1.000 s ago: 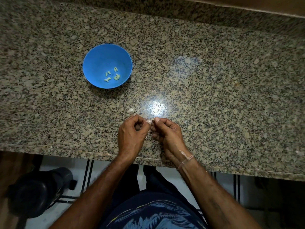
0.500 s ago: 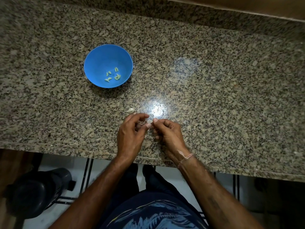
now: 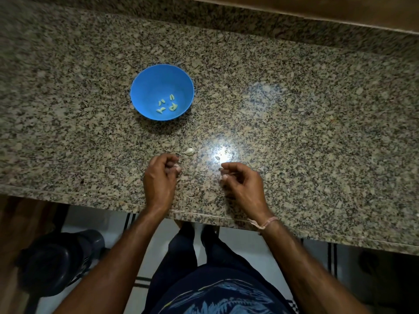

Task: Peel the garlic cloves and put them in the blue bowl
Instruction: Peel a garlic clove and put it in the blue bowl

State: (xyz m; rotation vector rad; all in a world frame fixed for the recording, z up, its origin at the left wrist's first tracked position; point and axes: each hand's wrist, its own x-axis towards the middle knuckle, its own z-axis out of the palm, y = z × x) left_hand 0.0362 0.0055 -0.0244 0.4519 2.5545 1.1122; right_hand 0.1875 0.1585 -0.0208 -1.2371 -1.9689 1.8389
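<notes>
My hands hover apart, just inside the near edge of the table (image 3: 317,132). My left hand (image 3: 161,177) curls its fingers tightly, likely to keep a clove from slipping, but its inside is hidden and I cannot tell. My right hand (image 3: 242,182) brings thumb and forefinger close, perhaps on a scrap of skin, though it is too small to tell. One unpeeled garlic clove (image 3: 190,151) lies just beyond them, within easy reach. The blue bowl (image 3: 145,87) stands further back on the left, with peeled cloves (image 3: 167,105) inside.
</notes>
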